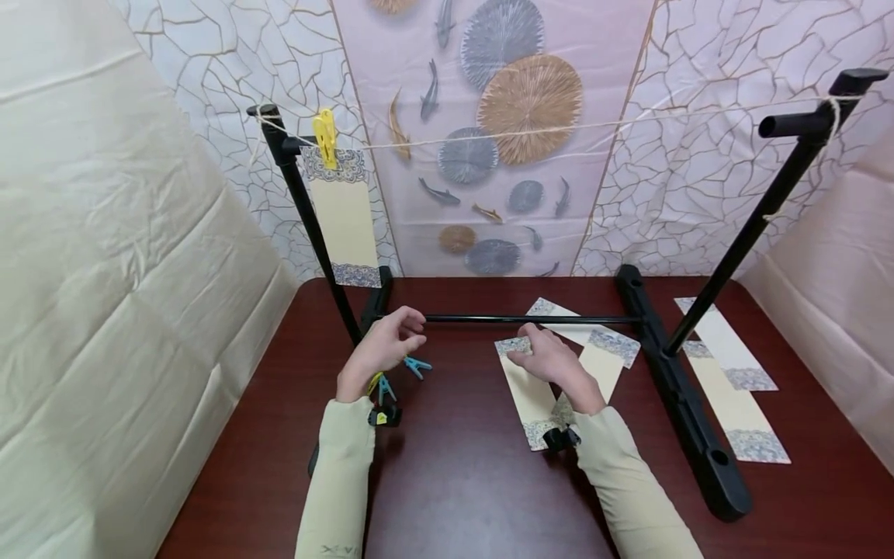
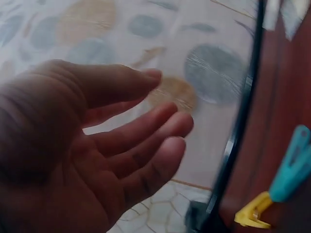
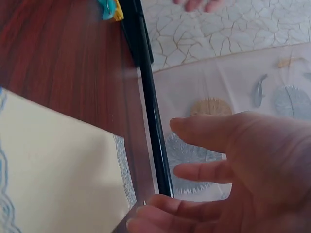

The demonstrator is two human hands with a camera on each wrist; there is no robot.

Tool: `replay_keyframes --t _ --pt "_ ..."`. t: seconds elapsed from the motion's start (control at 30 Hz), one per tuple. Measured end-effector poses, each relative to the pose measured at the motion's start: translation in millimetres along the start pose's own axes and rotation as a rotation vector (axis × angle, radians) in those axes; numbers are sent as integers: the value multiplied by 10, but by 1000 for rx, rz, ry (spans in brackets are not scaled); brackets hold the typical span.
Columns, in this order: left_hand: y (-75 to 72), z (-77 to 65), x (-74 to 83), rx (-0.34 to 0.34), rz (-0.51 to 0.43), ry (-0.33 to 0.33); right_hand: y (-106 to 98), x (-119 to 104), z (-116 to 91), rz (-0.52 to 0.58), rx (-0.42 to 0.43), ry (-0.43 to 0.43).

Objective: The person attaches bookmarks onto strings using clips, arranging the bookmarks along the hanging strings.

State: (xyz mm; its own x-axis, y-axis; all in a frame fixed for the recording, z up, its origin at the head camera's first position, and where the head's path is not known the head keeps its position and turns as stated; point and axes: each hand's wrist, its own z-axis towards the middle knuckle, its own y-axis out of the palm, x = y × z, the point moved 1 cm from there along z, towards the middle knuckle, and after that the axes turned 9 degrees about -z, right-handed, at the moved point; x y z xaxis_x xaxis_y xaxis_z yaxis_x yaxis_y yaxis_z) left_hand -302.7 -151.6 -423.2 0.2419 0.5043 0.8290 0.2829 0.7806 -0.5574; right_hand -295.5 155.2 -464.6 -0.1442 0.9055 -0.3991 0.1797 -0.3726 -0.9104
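My left hand (image 1: 382, 348) hovers over the table's left-middle part with loosely bent fingers and nothing in them. Below it lie blue clothespins (image 1: 417, 366) and a yellow clothespin (image 2: 253, 214), partly hidden by the hand and wrist in the head view. My right hand (image 1: 550, 362), likewise holding nothing, is above several cream cards with lace-patterned ends, among them a left card (image 1: 524, 388) and a back card (image 1: 569, 326). Upper left, another cream card (image 1: 342, 221) hangs from the string (image 1: 433, 142), gripped by a yellow clothespin (image 1: 325, 138).
A black frame spans the table, with a left post (image 1: 307, 206), a right post (image 1: 754, 225), a low crossbar (image 1: 475, 318) and a right foot (image 1: 687, 411). To the right of that foot lie two more cards, one white (image 1: 722, 341), one cream (image 1: 733, 404). Patterned cloth (image 1: 468, 39) hangs behind.
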Motion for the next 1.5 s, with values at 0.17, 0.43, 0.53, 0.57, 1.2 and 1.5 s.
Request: replay_keyframes --t 0.17,0.43,0.53,0.57,1.2,1.5 --pt "92 97 -114 -84 116 -86 -20 85 5 -39 -22 71" --pt "224 171 -144 -189 265 -160 36 111 31 -137 -107 162" --pt "275 164 -144 -230 327 -198 72 106 34 -171 -140 197" --pt "291 159 -145 -241 348 -215 84 105 35 -177 -144 207" --pt "477 172 -205 -273 535 -288 134 159 24 -126 -156 196" --pt "515 182 -277 -229 592 -245 91 142 20 36 -125 93"
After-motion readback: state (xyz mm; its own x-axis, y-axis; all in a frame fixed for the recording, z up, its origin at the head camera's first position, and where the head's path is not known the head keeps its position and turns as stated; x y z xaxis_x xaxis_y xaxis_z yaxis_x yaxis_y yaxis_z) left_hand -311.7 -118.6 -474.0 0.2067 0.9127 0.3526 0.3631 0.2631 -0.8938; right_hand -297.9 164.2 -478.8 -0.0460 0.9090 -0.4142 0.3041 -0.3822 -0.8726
